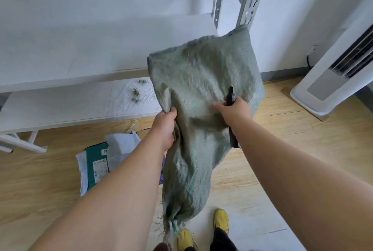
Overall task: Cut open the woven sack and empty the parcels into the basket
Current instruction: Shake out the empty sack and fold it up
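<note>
A limp grey-green woven sack (201, 81) hangs in front of me, its frayed end trailing down near my feet. My left hand (165, 125) grips a bunch of the sack's fabric at its left edge. My right hand (234, 109) holds a black cutter (230, 95) and presses against the sack's right side. Several parcels (101, 161), white, grey and teal, lie on the wooden floor under my left forearm. No basket is in view.
A low white shelf board (60, 105) of a metal rack carries cut strings and fibre scraps (137, 93). A white floor-standing air conditioner (331, 81) stands at the right. My yellow shoes (221, 220) are on the floor below.
</note>
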